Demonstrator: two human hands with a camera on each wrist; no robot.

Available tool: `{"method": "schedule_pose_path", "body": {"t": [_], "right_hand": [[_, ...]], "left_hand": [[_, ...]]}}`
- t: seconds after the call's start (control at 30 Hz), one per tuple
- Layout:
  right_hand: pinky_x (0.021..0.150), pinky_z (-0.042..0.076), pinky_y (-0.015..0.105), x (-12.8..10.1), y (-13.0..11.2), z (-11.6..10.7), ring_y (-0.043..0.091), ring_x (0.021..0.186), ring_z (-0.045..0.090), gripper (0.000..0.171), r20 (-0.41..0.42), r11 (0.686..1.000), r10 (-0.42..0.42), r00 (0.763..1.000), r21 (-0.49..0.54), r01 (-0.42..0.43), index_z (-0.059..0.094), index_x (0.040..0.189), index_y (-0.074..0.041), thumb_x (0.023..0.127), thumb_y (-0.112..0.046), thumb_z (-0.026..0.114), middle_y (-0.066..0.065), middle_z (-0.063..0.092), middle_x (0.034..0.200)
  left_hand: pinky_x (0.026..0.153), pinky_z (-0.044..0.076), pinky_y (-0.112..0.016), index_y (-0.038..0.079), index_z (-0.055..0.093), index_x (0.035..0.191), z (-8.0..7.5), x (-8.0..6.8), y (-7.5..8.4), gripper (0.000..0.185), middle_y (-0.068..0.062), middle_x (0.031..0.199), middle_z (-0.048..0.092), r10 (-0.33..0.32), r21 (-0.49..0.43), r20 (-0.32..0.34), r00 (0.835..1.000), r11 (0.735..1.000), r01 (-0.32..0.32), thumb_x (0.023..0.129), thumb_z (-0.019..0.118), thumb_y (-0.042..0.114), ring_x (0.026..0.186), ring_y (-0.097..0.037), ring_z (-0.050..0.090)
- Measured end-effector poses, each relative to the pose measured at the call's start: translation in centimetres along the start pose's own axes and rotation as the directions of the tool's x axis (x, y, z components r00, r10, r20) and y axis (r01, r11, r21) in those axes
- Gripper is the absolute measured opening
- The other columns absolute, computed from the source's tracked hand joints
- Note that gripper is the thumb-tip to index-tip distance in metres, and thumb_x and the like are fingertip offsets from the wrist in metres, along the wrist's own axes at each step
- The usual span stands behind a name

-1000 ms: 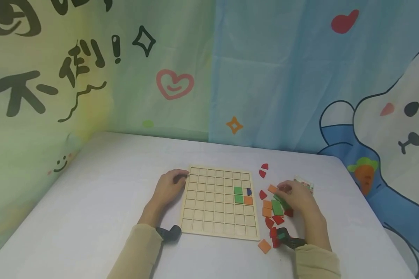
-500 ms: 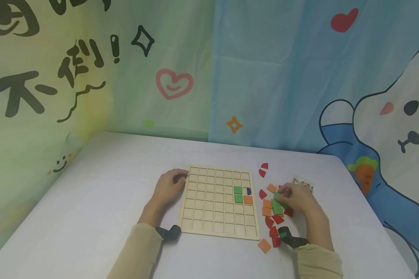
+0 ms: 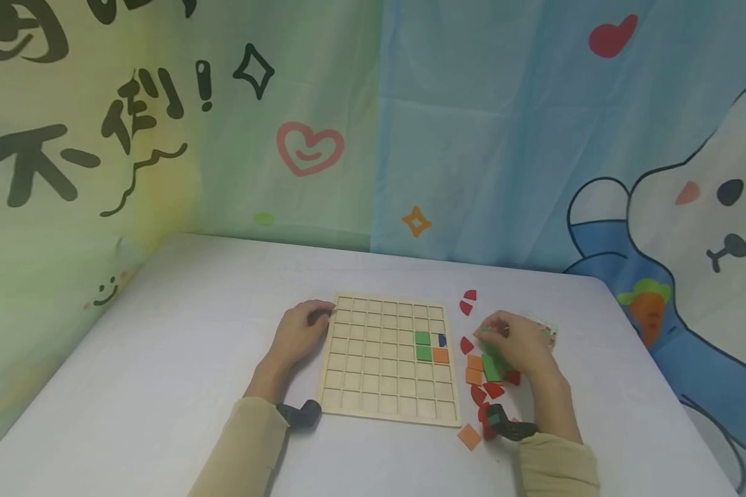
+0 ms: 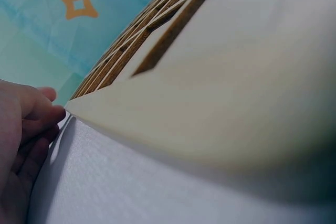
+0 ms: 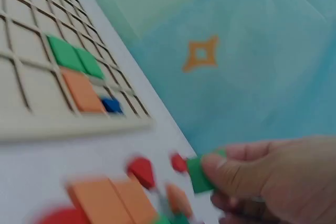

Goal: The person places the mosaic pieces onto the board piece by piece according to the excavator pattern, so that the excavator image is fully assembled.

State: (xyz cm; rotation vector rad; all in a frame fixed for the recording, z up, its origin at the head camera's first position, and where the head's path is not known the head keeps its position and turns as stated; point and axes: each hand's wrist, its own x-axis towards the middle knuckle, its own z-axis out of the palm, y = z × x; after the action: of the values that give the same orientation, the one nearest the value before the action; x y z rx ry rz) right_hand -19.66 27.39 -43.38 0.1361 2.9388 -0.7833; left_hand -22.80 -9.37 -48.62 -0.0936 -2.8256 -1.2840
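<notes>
A wooden grid board (image 3: 373, 345) lies on the table. Two green square tiles (image 3: 423, 346), an orange square tile (image 3: 440, 355) and a small blue piece (image 3: 442, 340) sit in cells near its right edge. My left hand (image 3: 298, 333) is at the board's far left edge, its fingertips touching the corner in the left wrist view. My right hand (image 3: 522, 344), over the loose pieces, pinches a green square tile (image 5: 197, 174) between thumb and fingers, raised above the table in the right wrist view.
Orange tiles (image 3: 474, 369), a green tile (image 3: 490, 367) and several red rounded wedges (image 3: 493, 391) lie to the board's right. One orange tile (image 3: 469, 437) is apart, closer to me. A printed card (image 3: 550, 329) lies partly behind my right hand. Curtain-like cloth (image 3: 472, 172) hangs behind.
My right hand moved from the orange tile at the pile's far side to a green one, picked it up and shifted left towards the board. The left hand stays at the board's edge.
</notes>
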Motion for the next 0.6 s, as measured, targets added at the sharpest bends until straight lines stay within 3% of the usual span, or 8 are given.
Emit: {"method": "schedule_pose_path", "body": {"t": [0.13, 0.27, 0.47, 0.6], "right_hand": [[0.084, 0.055, 0.041, 0.0, -3.1, 1.8, 0.021, 0.092, 0.062, 0.019, 0.008, 0.984, -0.163, 0.987, 0.069, 0.162, 0.066, 0.107, -0.012, 0.089, -0.018, 0.067, 0.005, 0.069, 0.101], [0.085, 0.055, 0.040, -0.1, -5.8, 4.3, 0.016, 0.090, 0.064, 0.016, 0.015, 0.949, -0.307, 0.952, 0.084, 0.304, 0.067, 0.102, -0.014, 0.086, -0.016, 0.069, -0.001, 0.070, 0.093], [0.074, 0.054, 0.031, -0.5, -7.6, 6.2, 0.008, 0.077, 0.061, 0.008, 0.042, 0.940, -0.339, 0.940, 0.050, 0.337, 0.067, 0.091, -0.017, 0.084, -0.016, 0.072, -0.006, 0.067, 0.080], [0.074, 0.054, 0.031, -0.9, -8.0, 6.5, 0.010, 0.080, 0.062, 0.005, 0.044, 0.937, -0.350, 0.936, 0.016, 0.350, 0.069, 0.088, -0.017, 0.084, -0.015, 0.072, -0.005, 0.069, 0.084]], "left_hand": [[0.115, 0.032, -0.046, 0.017, 0.062, 0.121, 0.1, 0.2, -0.3, 0.029, -0.005, 0.135, 0.057, -0.010, 0.004, 0.004, 1.000, 1.000, 0.010, 0.094, 0.052, 0.021, 0.135, -0.025, 0.044], [0.115, 0.032, -0.047, 0.017, 0.063, 0.120, 0.3, 0.2, -0.4, 0.029, -0.005, 0.135, 0.057, -0.010, 0.000, 0.003, 1.000, 1.000, 0.010, 0.094, 0.051, 0.021, 0.135, -0.025, 0.044], [0.114, 0.032, -0.047, 0.018, 0.063, 0.120, 0.3, 0.2, -0.3, 0.029, -0.005, 0.134, 0.058, -0.010, -0.002, 0.000, 1.000, 1.000, 0.010, 0.094, 0.052, 0.021, 0.134, -0.025, 0.044], [0.114, 0.033, -0.047, 0.018, 0.063, 0.120, 0.2, 0.2, -0.3, 0.029, -0.005, 0.134, 0.058, -0.003, -0.004, -0.001, 1.000, 1.000, 0.003, 0.094, 0.052, 0.021, 0.134, -0.026, 0.045]]}}
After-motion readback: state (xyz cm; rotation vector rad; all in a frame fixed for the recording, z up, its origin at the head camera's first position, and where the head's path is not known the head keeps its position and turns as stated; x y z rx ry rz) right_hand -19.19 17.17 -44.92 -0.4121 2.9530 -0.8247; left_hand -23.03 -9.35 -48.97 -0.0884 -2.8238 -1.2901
